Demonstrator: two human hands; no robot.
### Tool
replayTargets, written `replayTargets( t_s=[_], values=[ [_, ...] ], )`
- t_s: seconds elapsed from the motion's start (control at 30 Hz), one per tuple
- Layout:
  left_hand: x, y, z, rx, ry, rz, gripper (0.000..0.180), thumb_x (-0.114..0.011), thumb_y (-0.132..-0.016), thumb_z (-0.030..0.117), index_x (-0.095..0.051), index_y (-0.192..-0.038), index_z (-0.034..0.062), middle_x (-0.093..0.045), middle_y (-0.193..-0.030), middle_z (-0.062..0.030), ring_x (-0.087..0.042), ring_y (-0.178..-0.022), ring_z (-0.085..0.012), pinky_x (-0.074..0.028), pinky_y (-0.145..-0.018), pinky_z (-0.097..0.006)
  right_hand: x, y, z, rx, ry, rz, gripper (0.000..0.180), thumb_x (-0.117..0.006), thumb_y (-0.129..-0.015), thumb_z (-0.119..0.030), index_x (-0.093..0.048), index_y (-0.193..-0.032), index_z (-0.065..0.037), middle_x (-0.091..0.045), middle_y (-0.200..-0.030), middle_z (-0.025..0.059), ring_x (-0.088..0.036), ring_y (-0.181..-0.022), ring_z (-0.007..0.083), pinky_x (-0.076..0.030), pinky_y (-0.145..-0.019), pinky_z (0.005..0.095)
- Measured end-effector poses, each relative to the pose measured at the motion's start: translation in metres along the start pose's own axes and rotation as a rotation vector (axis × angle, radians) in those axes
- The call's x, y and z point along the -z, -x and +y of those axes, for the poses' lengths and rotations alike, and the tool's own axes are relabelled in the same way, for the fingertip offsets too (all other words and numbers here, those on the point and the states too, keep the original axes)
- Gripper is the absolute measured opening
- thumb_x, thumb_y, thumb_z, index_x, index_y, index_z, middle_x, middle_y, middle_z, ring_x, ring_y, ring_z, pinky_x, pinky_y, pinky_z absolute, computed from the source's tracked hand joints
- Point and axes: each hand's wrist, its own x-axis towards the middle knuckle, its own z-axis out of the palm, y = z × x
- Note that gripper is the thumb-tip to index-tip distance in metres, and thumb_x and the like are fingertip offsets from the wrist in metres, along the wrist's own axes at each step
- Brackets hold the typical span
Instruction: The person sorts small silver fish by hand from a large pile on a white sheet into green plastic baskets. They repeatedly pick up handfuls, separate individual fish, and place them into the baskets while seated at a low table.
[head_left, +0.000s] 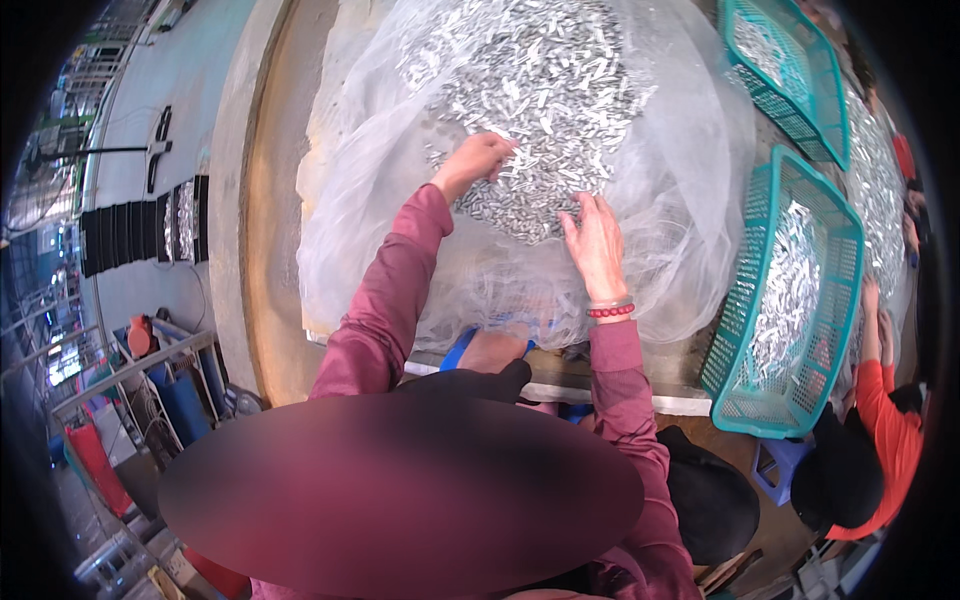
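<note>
In the head view, a big heap of small shiny metal pieces (pixel 530 90) lay on a clear plastic sheet (pixel 690 200) in the upper middle of the frame. The left hand (pixel 475 160) was curled, fingers down in the pile's near edge; I could not tell if it gripped any. The right hand (pixel 597 245) lay open and flat on the pieces just right of it. On the right, two green baskets (pixel 745 330) already held some pieces. Most of the heap was not yet sorted, I think. A person in orange (pixel 880 420) sat lower right.
</note>
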Motion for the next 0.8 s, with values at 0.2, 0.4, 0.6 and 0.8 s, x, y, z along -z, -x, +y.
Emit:
replayTargets(
  t_s=[0.2, 0.4, 0.6, 0.8],
  values=[
    [0.015, 0.007, -0.007, 0.004, -0.215, -0.181, 0.018, -0.065, -0.084, 0.008, -0.064, -0.100, -0.0010, -0.061, -0.079, -0.0027, -0.057, -0.066, -0.0090, -0.048, -0.060, -0.022, -0.038, 0.003, -0.006, 0.097, 0.145, -0.228, 0.017, -0.064, -0.072, -0.005, -0.059, -0.088, -0.004, -0.060, -0.088, 0.0141, -0.059, -0.086, 0.0345, -0.048, -0.069, 0.0445],
    [0.009, 0.027, 0.009, -0.026, 0.486, -0.411, 0.017, -0.061, -0.089, 0.011, -0.057, -0.103, 0.0019, -0.061, -0.098, -0.0066, -0.060, -0.094, -0.0152, -0.051, -0.079, -0.028, -0.033, -0.019, 0.005, -0.196, -0.482, -0.157, 0.006, -0.060, -0.080, -0.005, -0.060, -0.075, -0.003, -0.062, -0.084, 0.0080, -0.061, -0.074, 0.0215, -0.049, -0.064, 0.0368],
    [-0.018, 0.016, 0.010, -0.033, 0.181, -0.439, 0.017, -0.053, -0.092, 0.016, -0.058, -0.096, 0.0008, -0.061, -0.093, -0.0094, -0.063, -0.091, -0.0202, -0.051, -0.074, -0.030, 0.002, -0.031, 0.023, -0.455, -0.992, 0.001, 0.026, -0.057, -0.085, -0.005, -0.045, -0.108, 0.001, -0.058, -0.077, 0.0088, -0.059, -0.065, 0.0145, -0.050, -0.056, 0.0276],
    [-0.055, -0.002, -0.039, -0.369, -1.289, -0.034, 0.026, -0.062, -0.085, 0.026, -0.061, -0.090, 0.0000, -0.063, -0.081, -0.0215, -0.062, -0.082, -0.0385, -0.048, -0.071, -0.043, -0.015, -0.006, 0.047, -0.056, 0.034, 0.178, 0.037, -0.066, -0.079, -0.007, -0.046, -0.109, 0.002, -0.058, -0.081, 0.0172, -0.060, -0.074, 0.0320, -0.049, -0.069, 0.0392]
  ],
)
